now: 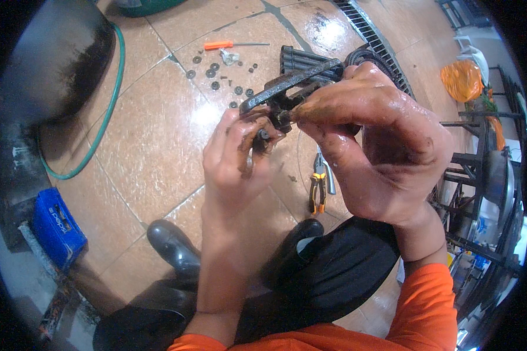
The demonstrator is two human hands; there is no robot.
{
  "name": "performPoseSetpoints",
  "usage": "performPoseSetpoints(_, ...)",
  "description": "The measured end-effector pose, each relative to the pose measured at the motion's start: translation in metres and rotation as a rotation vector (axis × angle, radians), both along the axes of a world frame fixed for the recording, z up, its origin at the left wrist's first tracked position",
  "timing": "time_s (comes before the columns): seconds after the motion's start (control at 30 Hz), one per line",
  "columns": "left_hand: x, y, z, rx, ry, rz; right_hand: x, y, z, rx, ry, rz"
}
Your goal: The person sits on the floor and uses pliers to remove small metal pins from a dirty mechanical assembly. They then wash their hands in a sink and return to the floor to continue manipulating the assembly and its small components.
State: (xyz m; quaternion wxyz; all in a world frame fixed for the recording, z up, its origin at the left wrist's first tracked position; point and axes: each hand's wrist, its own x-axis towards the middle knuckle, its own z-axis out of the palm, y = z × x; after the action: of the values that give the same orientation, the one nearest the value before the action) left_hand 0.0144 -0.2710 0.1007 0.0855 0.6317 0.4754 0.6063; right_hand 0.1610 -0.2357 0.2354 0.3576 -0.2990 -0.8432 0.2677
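Observation:
Raised over the tiled floor, a black, greasy metal part with a long bar along its top sits in my left hand, whose fingers are wrapped round its lower left end. My right hand is closed in a pinch at the part's near side. Whatever small piece lies between those fingertips is hidden. Both hands are smeared with dark grease. Beyond them, on the floor, lie an orange-handled screwdriver, several small dark discs and a crumpled white scrap. Yellow-and-black pliers rest below my right hand.
Behind the part lies a black ribbed piece, near a drain grate. A green hose curves beside a large dark vessel at left. A blue box sits nearer. Black racks and an orange bag are at right.

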Motion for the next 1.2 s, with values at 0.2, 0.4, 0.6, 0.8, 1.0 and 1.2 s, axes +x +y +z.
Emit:
performPoseSetpoints(0.2, 0.001, 0.001, -0.001, -0.001, 0.023, -0.012, -0.002, 0.005, -0.004, 0.168, -0.028, 0.079)
performPoseSetpoints(0.4, 0.004, 0.002, 0.005, 0.029, -0.010, -0.023, -0.005, 0.005, -0.006, 0.150, -0.023, 0.065)
performPoseSetpoints(0.6, 0.004, 0.003, 0.006, 0.033, 0.000, -0.051, -0.006, 0.005, -0.007, 0.167, -0.037, 0.058)
performPoseSetpoints(0.8, 0.003, 0.000, 0.000, -0.053, 0.031, -0.022, -0.005, 0.005, -0.007, 0.162, -0.079, 0.067)
performPoseSetpoints(1.0, 0.001, -0.001, -0.002, -0.005, 0.031, 0.002, -0.009, 0.005, -0.008, 0.153, -0.109, 0.066)
performPoseSetpoints(1.2, 0.003, 0.000, -0.005, -0.006, 0.026, -0.006, -0.008, 0.007, -0.013, 0.175, -0.125, 0.065)
